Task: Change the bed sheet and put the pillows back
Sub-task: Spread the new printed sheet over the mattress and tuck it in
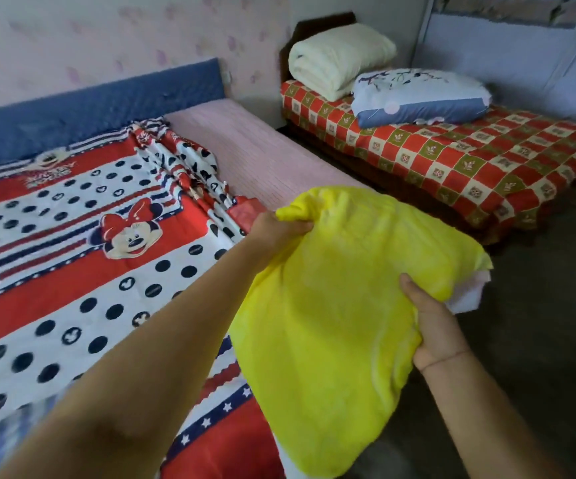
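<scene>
Over the bed (pixel 245 150), hands (pixel 281 229) (pixel 431 326) grip yellow-cased pillow (pixel 341 288).

Yellow pillow (pixel 345 305); red-white polka-dot cartoon sheet (pixel 72 236); pink mattress (pixel 255 150).

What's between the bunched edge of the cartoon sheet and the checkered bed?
Head view: an uncovered strip of pink mattress beside the cartoon sheet, then a narrow dark gap before the checkered bed.

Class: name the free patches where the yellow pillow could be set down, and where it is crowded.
Free: the pink mattress strip between the bunched cartoon sheet and the bed's right edge, by the blue headboard. Crowded: the checked bed's head end, holding a rolled quilt and a pillow.
</scene>
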A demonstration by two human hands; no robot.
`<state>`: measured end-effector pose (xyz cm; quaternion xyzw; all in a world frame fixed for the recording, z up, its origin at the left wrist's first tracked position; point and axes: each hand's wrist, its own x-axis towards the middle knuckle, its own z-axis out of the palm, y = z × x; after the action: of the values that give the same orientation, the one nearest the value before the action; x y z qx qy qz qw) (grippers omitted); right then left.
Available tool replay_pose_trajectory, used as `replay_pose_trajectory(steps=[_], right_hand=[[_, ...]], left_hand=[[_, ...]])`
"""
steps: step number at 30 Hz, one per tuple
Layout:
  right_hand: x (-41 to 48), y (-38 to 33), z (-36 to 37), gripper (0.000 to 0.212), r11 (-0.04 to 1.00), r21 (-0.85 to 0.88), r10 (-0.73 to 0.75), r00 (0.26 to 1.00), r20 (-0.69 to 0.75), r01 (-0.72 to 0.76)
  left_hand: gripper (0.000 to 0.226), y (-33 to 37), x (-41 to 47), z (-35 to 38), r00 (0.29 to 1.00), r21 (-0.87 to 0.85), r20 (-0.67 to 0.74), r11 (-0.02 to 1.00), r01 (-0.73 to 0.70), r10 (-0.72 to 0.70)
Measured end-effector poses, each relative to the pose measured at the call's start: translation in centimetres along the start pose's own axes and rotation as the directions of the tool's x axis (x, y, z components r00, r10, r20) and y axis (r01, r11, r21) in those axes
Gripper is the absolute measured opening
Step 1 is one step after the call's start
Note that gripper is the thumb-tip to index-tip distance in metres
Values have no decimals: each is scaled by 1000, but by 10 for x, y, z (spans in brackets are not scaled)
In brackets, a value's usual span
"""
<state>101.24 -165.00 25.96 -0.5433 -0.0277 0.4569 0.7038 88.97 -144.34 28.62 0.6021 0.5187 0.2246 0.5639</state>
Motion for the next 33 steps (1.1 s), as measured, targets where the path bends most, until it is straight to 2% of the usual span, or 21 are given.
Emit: replay_pose_trajectory(steps=[1,2,3,5,7,9,12,13,19,22,24,25,26,28,29,30,31,33], right_hand=[[-14,12,3,12,1000,-20,15,1000,10,-14],[-23,25,5,5,999,-11,38,999,33,-37],[-36,37,10,6,998,0,64,997,54,-64],[-60,68,20,8,994,-21,107,991,81,-106],[-82,101,34,23,991,-64,119,989,85,-114],[-105,133,52,39,986,-119,131,988,87,-120],[-140,182,89,13,954,-153,283,946,161,-259],[-151,199,103,12,935,-159,342,926,163,-317],[-215,317,202,31,882,-208,454,880,140,-422],[-241,379,251,50,879,-218,455,883,116,-425],[-264,414,281,37,859,-208,496,861,111,-468],[-274,433,294,35,855,-199,505,856,114,-478],[-283,451,305,42,855,-206,502,859,98,-476],[-291,492,315,69,861,-315,447,890,89,-400],[-295,506,318,70,840,-412,428,898,104,-353],[-298,519,319,62,794,-510,440,892,105,-331],[-299,531,319,63,751,-580,449,888,97,-316],[-297,547,315,95,694,-639,489,868,82,-331]], left_hand=[[58,-13,-16,-14,1000,-7,-18,1000,17,-18],[49,-25,-34,-28,999,-12,-25,999,37,-37],[37,-38,-49,-43,997,-5,-48,998,62,-62],[37,-64,-79,-72,989,18,-94,993,120,-118],[40,-91,-105,-106,979,18,-139,988,155,-151],[34,-117,-130,-146,967,44,-187,981,187,-176],[43,-158,-159,-209,940,69,-241,962,264,-241],[49,-170,-166,-232,933,79,-253,956,284,-256],[51,-225,-199,-381,923,199,-290,928,316,-252],[56,-237,-208,-459,918,275,-299,897,345,-261],[63,-244,-208,-505,929,311,-266,889,336,-258],[58,-248,-206,-523,938,332,-242,887,321,-249],[48,-254,-203,-539,949,354,-213,887,295,-231],[38,-272,-193,-560,964,411,-186,877,251,-189],[41,-285,-189,-564,968,444,-177,864,239,-177],[50,-301,-187,-564,972,471,-151,851,233,-182],[65,-320,-188,-559,971,480,-103,844,240,-217],[94,-364,-190,-545,950,522,17,813,258,-313]])
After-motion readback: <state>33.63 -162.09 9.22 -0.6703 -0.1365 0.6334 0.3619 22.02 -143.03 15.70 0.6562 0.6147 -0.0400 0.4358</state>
